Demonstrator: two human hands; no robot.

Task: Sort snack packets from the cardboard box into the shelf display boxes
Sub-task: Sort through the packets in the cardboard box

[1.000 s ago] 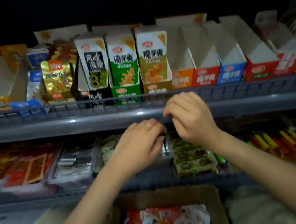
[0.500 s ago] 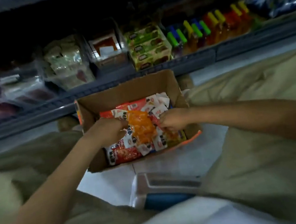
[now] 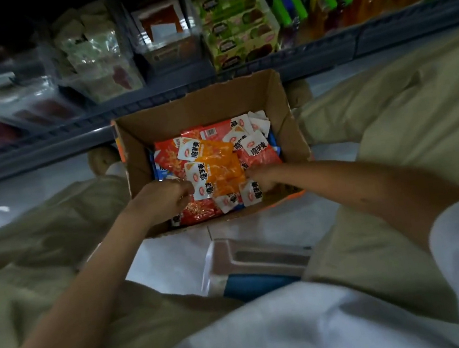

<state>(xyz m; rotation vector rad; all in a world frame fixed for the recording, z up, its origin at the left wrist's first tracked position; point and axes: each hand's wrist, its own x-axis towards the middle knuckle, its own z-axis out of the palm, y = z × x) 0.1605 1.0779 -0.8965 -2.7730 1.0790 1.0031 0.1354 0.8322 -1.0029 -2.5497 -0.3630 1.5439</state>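
1. Head view: the cardboard box (image 3: pixel 212 107) sits open on the floor between the person's legs, just below the shelf (image 3: pixel 39 144).
2. It holds red packets (image 3: pixel 198 211), with a small stack of orange packets (image 3: pixel 218 169) on top at the middle.
3. The left hand (image 3: pixel 163 198) pinches the stack's left edge with its fingers curled.
4. The right hand (image 3: pixel 262 179), fingers curled, grips the stack's right edge.
5. Green cartons (image 3: pixel 235 24) stand on the shelf behind the box.

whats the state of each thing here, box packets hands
cardboard box, open on top, part filled with packets
orange packets, bunched on the pile, gripped from both sides
red packets, lying loose in the box
left hand, curled on the orange packets' left end
right hand, curled on their right end
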